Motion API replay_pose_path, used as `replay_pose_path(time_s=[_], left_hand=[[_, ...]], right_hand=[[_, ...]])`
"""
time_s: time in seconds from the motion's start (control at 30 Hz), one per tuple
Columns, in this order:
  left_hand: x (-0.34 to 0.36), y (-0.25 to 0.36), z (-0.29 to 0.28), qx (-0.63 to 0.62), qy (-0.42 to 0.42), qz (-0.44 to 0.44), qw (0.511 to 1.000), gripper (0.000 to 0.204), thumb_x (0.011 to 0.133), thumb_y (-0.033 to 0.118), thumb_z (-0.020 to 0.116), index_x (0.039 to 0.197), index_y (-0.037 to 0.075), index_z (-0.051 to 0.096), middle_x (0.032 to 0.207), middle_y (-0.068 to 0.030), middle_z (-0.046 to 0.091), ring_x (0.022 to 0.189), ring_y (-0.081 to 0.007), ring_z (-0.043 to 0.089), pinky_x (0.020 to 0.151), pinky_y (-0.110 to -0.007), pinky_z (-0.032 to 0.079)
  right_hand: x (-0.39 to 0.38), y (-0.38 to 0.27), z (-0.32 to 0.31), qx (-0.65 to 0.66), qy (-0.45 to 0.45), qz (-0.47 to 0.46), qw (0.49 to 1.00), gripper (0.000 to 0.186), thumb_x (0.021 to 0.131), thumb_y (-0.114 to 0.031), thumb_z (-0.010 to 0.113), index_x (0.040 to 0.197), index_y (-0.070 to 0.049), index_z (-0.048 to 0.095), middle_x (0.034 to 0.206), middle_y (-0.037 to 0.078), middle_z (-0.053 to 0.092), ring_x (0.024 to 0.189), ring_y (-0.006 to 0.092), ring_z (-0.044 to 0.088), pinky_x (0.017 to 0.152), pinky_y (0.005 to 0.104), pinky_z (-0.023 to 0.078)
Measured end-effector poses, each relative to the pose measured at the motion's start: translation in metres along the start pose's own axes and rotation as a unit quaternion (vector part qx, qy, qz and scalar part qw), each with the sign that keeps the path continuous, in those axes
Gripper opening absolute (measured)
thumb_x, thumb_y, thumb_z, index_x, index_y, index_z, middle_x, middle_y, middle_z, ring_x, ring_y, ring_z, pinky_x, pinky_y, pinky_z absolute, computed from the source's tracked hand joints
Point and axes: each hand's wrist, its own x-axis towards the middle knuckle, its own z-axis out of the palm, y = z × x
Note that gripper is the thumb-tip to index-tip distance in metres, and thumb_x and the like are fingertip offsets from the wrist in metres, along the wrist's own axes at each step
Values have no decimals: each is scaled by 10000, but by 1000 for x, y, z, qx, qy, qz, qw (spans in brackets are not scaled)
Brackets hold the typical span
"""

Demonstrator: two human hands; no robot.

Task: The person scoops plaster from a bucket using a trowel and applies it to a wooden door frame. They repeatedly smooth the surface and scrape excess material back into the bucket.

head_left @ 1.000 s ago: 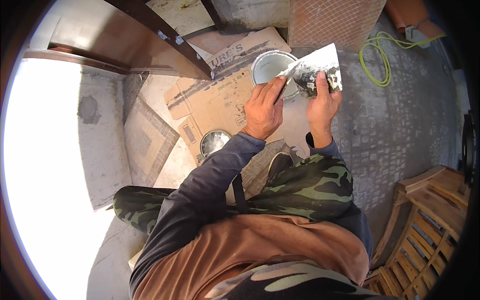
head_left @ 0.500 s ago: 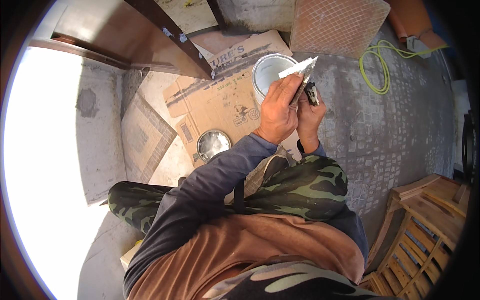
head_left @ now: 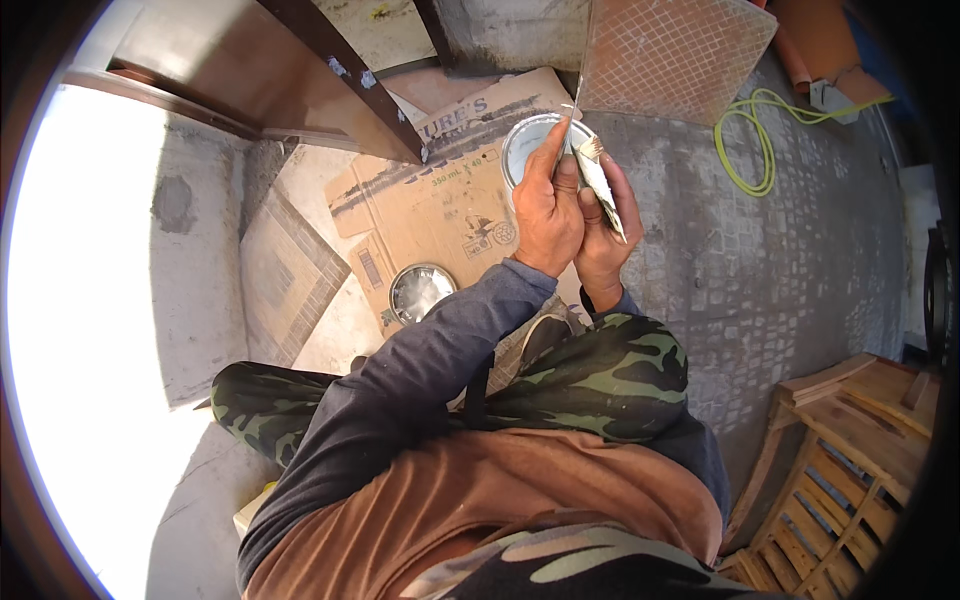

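My left hand is closed around a thin flat putty knife, now seen nearly edge-on with its blade pointing away from me. Beside it, my right hand grips a second flat scraper smeared with white putty. The two hands touch or nearly touch, and their fingers hide the handles. Just under and beyond them stands an open metal can with a pale white inside, partly covered by my left hand. Its round silvery lid lies nearer to me on the left.
A flattened cardboard sheet lies under can and lid. A brown door frame rises at the far left. Beyond the can leans a grid-patterned panel. A yellow-green hose coils far right; a slatted wooden piece stands near right.
My left hand has turned its putty knife from showing its white-smeared face to nearly edge-on. The right hand's scraper has tilted, now showing more white putty, and the hands have shifted slightly left.
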Motion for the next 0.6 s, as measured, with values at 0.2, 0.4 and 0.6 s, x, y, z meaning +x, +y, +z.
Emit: replay_pose_path(time_s=[0.2,0.4,0.6], left_hand=[[12,-23,-22,-93,47,-18,994,501,1074,308,486,1414,-59,475,1333,-155,597,1207,-201,563,1038,-326,434],[-5,-29,-30,-162,79,-42,983,469,1068,278,510,1423,-28,482,1274,-132,613,1162,-173,572,1035,-328,435],[27,-27,-52,-322,194,-316,871,321,1049,295,548,1181,5,586,1073,-78,640,961,-194,626,868,-339,528]], right_hand=[[13,4,-10,92,138,75,983,245,968,-139,687,1132,42,670,1074,66,689,962,126,611,847,268,482],[30,1,-18,210,200,90,953,236,949,-133,713,1093,49,670,1050,51,683,919,120,624,840,275,488],[16,-5,-14,-118,41,-27,992,226,942,-126,704,1115,13,664,1044,122,700,899,209,661,832,327,517]])
